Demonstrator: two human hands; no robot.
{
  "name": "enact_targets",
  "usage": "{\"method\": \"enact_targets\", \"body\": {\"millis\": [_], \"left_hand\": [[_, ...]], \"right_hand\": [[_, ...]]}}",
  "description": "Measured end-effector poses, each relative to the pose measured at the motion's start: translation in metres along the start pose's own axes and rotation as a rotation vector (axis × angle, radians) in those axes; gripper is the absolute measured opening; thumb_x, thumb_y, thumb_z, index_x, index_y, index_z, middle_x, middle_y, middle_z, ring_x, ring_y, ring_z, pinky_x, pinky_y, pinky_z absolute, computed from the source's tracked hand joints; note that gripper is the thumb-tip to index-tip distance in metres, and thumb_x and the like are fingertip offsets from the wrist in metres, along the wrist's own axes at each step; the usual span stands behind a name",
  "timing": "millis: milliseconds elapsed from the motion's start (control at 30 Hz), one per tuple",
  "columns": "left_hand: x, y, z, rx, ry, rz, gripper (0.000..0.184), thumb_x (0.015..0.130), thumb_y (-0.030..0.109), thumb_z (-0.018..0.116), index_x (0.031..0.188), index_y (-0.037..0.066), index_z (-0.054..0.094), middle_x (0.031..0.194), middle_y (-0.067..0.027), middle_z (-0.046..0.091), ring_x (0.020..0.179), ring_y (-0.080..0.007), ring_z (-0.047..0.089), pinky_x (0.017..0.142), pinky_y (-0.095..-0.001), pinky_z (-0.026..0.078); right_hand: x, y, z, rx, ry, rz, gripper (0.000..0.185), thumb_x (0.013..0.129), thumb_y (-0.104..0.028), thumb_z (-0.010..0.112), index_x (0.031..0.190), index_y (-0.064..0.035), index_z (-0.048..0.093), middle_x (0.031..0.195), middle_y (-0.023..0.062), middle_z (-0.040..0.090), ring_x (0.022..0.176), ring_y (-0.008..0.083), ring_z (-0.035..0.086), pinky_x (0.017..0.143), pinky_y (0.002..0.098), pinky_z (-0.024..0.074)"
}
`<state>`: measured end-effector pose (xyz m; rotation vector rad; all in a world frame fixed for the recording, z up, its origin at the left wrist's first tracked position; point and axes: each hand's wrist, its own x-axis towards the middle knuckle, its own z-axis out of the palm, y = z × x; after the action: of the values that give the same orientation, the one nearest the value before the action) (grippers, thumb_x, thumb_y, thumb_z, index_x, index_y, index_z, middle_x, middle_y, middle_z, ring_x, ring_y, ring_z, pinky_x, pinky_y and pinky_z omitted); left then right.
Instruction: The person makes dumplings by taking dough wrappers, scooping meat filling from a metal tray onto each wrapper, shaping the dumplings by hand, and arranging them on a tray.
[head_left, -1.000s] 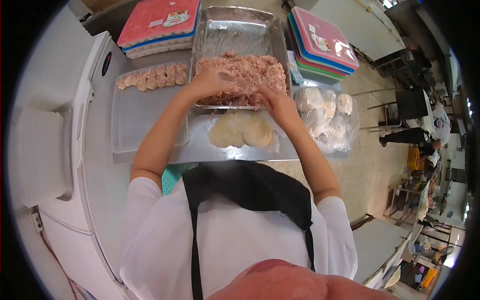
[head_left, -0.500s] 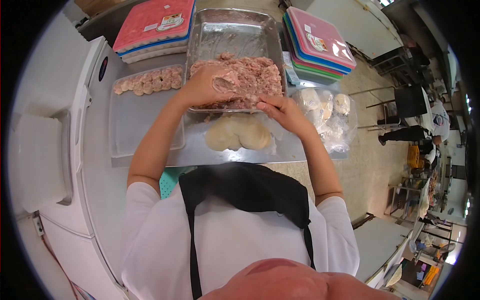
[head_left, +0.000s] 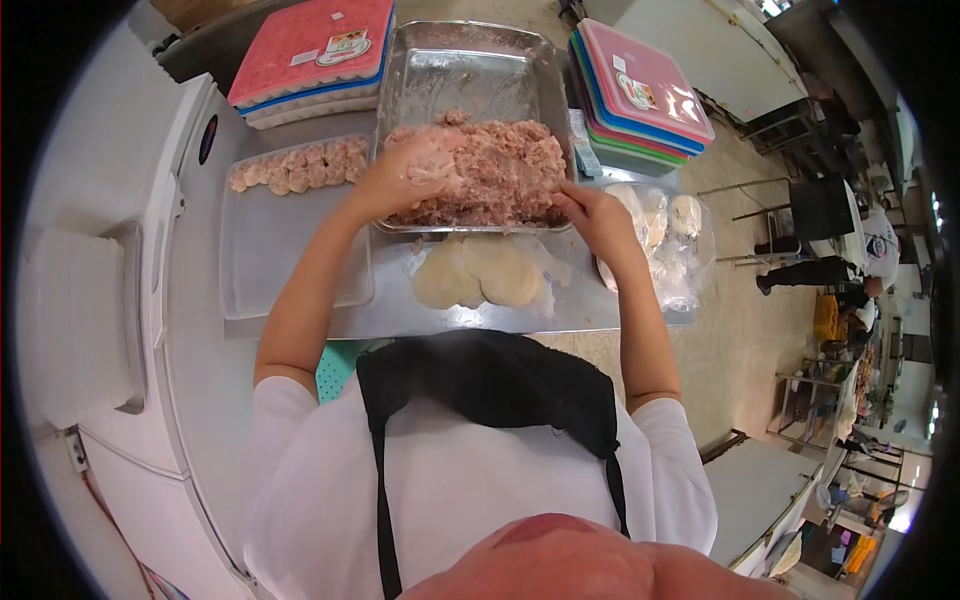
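Note:
A deep metal pan [head_left: 470, 45] holds a mass of ground meat [head_left: 510, 165] in its near half. My left hand [head_left: 405, 178] is cupped over the meat's left side, around a pale, meat-smeared piece that looks like a dough wrapper; its fingers blend with the meat. At the pan's near right corner is my right hand [head_left: 600, 215], fingertips pinched together; what they hold, if anything, is too small to make out. Round, flat dough wrappers [head_left: 505, 270] lie overlapped on the metal table in front of the pan. A row of dumplings [head_left: 300, 165] sits in the plastic tray [head_left: 290, 250] at left.
Stacked lidded trays [head_left: 310, 50] stand back left, and another stack of coloured trays [head_left: 645, 75] back right. A clear bag [head_left: 670, 245] with pale rounds lies right of the pan. A white fridge [head_left: 200, 300] borders the left side. Another person [head_left: 880, 245] is far right.
My right hand has moved right, from over the near edge of the meat to the pan's right corner. My left hand has turned slightly and shifted a little to the left.

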<state>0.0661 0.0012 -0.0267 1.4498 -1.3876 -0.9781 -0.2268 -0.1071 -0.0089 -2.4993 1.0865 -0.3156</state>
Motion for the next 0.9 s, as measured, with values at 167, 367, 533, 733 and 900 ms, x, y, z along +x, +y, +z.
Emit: {"method": "enact_targets", "body": {"millis": [167, 367, 533, 733, 900], "left_hand": [[-0.008, 0.017, -0.011, 0.262, 0.043, 0.224, 0.051, 0.073, 0.024, 0.077, 0.119, 0.01, 0.061, 0.114, -0.0119, 0.065, 0.102, -0.0266, 0.062, 0.09, -0.0358, 0.047], [-0.025, -0.011, -0.042, 0.331, 0.172, 0.077, 0.053, 0.07, 0.021, 0.079, 0.117, 0.006, 0.061, 0.106, -0.0138, 0.066, 0.095, -0.0276, 0.063, 0.085, -0.0355, 0.048], [-0.077, -0.07, -0.104, 0.386, 0.389, -0.144, 0.06, 0.071, 0.024, 0.077, 0.124, 0.003, 0.056, 0.109, -0.0138, 0.063, 0.088, -0.0276, 0.062, 0.081, -0.0365, 0.048], [-0.113, -0.183, -0.168, 0.736, 0.741, -0.304, 0.06, 0.074, 0.021, 0.074, 0.127, 0.003, 0.052, 0.116, -0.0199, 0.06, 0.094, -0.0364, 0.061, 0.084, -0.0414, 0.048], [-0.101, -0.187, -0.168, 0.813, 0.913, -0.296, 0.06, 0.075, 0.021, 0.073, 0.127, 0.003, 0.049, 0.108, -0.0255, 0.062, 0.098, -0.0405, 0.06, 0.083, -0.0456, 0.048]], "right_hand": [[-0.001, -0.054, -0.006, 0.3, -0.011, -0.255, 0.033, 0.09, -0.02, 0.064, 0.116, 0.0, 0.062, 0.107, 0.0152, 0.068, 0.095, 0.0238, 0.066, 0.083, 0.0324, 0.0495], [0.01, -0.03, 0.015, 0.359, 0.013, -0.221, 0.031, 0.091, -0.022, 0.063, 0.115, -0.0032, 0.063, 0.103, 0.0137, 0.068, 0.093, 0.0276, 0.065, 0.08, 0.0336, 0.049], [-0.013, 0.004, 0.025, 0.553, -0.006, 0.125, 0.035, 0.092, -0.024, 0.064, 0.115, 0.002, 0.063, 0.086, 0.0026, 0.064, 0.078, 0.0101, 0.057, 0.069, 0.0246, 0.0459], [-0.028, 0.022, 0.034, 0.715, -0.003, 0.324, 0.039, 0.091, -0.029, 0.065, 0.116, 0.001, 0.063, 0.071, -0.0043, 0.053, 0.063, 0.0037, 0.046, 0.055, 0.0198, 0.0364], [-0.02, 0.006, 0.035, 0.703, -0.044, 0.344, 0.036, 0.092, -0.029, 0.065, 0.114, -0.0004, 0.064, 0.068, -0.0062, 0.051, 0.058, 0.0018, 0.042, 0.05, 0.0185, 0.0319]]}}
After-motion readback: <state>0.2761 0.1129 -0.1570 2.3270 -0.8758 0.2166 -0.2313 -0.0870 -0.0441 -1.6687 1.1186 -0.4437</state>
